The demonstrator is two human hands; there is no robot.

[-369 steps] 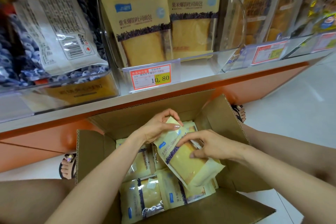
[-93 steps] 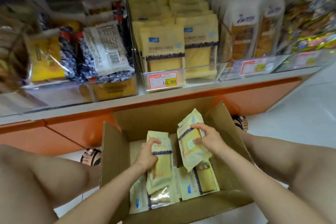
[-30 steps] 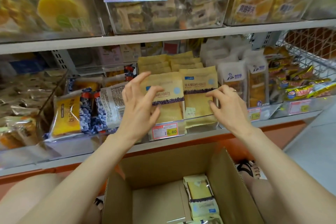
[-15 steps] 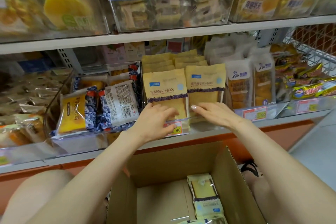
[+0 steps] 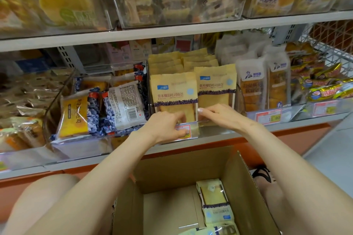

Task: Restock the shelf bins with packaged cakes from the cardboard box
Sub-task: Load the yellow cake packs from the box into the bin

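Note:
Yellow packaged cakes stand in two rows in a clear shelf bin [image 5: 239, 99], with a left front pack [image 5: 173, 89] and a right front pack [image 5: 215, 84]. My left hand [image 5: 168, 126] pinches the bin's front wall over its price tag, thumb inside and fingers outside. My right hand [image 5: 219, 114] rests with straight fingers on the front rim, below the right pack. Below the shelf, the open cardboard box [image 5: 183, 166] holds a few more cake packs [image 5: 214, 198] along its right side. Neither hand holds a pack.
Blueberry-print packs [image 5: 122, 107] fill the bin to the left, white bread packs [image 5: 252, 86] the one to the right. An upper shelf [image 5: 172, 32] with full bins hangs overhead. My knee [image 5: 42, 192] is left of the box and a sandalled foot [image 5: 261, 173] is right of it.
Both hands have come down from the faces of the front packs to the bin's front edge. The left hand now covers the price tag. The packs stand in the bin, released.

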